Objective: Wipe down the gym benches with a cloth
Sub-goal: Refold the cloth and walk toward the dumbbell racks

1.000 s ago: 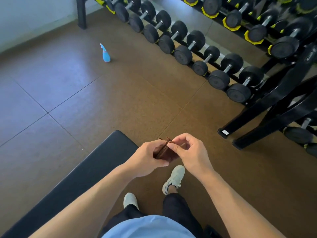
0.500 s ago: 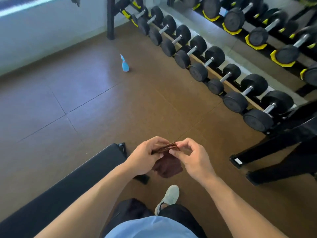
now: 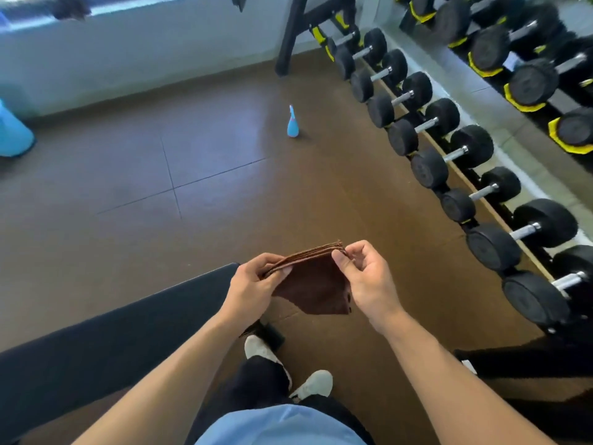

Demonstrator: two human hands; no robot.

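- Brown gym flooring (image 3: 224,175) spreads ahead of you, with a dumbbell rack (image 3: 449,149) along your right and a blue spray bottle (image 3: 293,123) standing well apart on the floor;
- your left hand (image 3: 253,289) pinches one top corner of the folded brown cloth (image 3: 316,289), thumb on the near face; your right hand (image 3: 365,277) pinches the other corner, its remaining fingers curled;
- the cloth hangs between both hands, in the air just beyond the end of the black bench (image 3: 128,329), not touching it;
- no wiping shows on the pad, so you appear to be only readying the cloth; the whole bench, and any others out of view, look left to do.
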